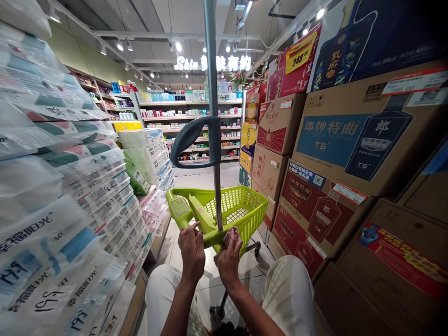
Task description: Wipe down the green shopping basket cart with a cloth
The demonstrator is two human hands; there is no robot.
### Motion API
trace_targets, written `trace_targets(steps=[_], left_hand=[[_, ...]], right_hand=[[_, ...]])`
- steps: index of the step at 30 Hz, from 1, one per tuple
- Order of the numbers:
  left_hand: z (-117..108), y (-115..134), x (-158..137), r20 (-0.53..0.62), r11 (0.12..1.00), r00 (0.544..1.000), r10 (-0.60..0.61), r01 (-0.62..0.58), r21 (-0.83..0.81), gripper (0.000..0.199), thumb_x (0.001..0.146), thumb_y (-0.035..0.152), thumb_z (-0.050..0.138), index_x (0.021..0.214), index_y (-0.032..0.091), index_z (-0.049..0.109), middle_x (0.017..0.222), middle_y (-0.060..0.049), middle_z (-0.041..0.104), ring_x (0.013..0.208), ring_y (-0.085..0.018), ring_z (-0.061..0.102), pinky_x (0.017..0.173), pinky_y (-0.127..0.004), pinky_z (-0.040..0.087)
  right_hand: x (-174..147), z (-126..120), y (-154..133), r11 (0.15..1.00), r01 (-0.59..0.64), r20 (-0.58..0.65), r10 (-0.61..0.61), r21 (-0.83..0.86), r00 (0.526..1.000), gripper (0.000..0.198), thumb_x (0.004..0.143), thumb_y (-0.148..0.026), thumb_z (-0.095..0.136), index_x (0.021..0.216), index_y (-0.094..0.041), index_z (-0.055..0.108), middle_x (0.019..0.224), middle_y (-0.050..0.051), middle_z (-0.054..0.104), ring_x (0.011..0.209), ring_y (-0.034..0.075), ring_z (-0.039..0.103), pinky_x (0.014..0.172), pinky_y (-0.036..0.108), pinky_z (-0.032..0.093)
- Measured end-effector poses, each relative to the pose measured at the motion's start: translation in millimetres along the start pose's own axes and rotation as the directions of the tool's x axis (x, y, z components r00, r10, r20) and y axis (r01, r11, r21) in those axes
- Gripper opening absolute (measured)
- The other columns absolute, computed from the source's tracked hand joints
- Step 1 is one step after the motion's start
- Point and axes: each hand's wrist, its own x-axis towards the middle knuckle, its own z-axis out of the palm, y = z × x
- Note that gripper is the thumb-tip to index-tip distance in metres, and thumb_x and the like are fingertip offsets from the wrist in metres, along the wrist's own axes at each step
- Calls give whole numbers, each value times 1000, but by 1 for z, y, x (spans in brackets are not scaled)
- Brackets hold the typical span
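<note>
In front of my knees stands a lime-green shopping cart (257,207) with a perforated basket. A grey pole (211,65) with a dark grey loop handle (177,145) rises in front of it. My left hand (192,252) is at the cart's near rim, with its fingers curled against the green plastic. Bunched in my right hand (229,261) is a crumpled pinkish-grey cloth (231,233), pressed to the rim just right of the pole. A flat green flap (202,212) slants inside the cart's left part.
Stacked packs of tissue paper (101,196) line the left side. Cardboard liquor boxes (329,135) rise close on the right. Shelves of small goods (157,118) stand at the back. A caster (217,311) sits on the tiled floor between my legs.
</note>
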Motion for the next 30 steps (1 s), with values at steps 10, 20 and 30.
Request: trace_targets(steps=[10,20,30], left_hand=[[16,12,1,29,997,999,28,-30,75,27,99,32,38,107,23,63,110,-8,69,115,-26,53,114,-50,30],[32,30,-3,20,991,999,28,-30,132,25,99,30,37,98,21,60,104,-9,70,111,-26,51,114,-50,26],[36,46,-10,115,967,985,128,-149,204,34,99,32,38,103,21,71,96,-9,67,106,-29,52,108,-51,28]], right_hand=[[-24,19,33,965,-239,120,252,-112,960,73,88,-20,37,158,-6,21,161,23,28,154,37,17,118,66,25],[-19,19,34,974,-215,167,225,-73,960,63,97,-29,35,156,-8,29,157,25,35,153,38,20,116,71,23],[-8,9,34,952,-302,105,306,-51,946,46,98,-21,31,125,-5,64,119,22,68,127,25,57,102,50,48]])
